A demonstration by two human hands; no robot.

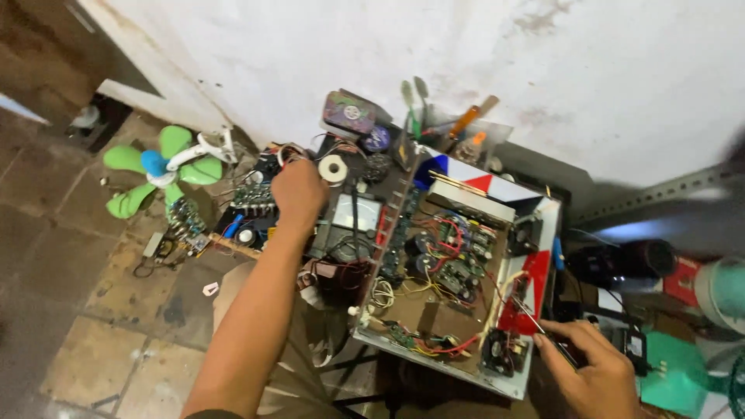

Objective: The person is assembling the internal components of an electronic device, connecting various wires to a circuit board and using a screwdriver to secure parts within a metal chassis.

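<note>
stained white wall (326,70) and a worn tiled floor (70,264) frame a crowded repair corner, everything heaped on a low counter (233,247) whose wooden edge barely shows. largest on it is the open amplifier chassis (458,279), lid off, tilted toward the camera, its circuit boards, capacitors and red and yellow wiring bare to view. just left of it lies a darker pile of loose boards and parts (252,206), and past the counter's left end a green fan blade (147,171) rests on the floor. behind the chassis stand a few screwdrivers (466,120) against the wall. the left hand (299,190) is stretched out over the loose boards, beside a small spool of solder (334,169); its fingers are curled under and hidden, so i cannot tell whether they hold anything. the right hand (590,365) sits at the chassis's near right corner, fingers closed on a thin metal probe (535,322) whose tip reaches toward the small fan (500,353) set in that corner. it looks like fault-finding or soldering is in hand, with the left hand fetching something. a next move would need a steady tip and care among the crowded wires.
</note>
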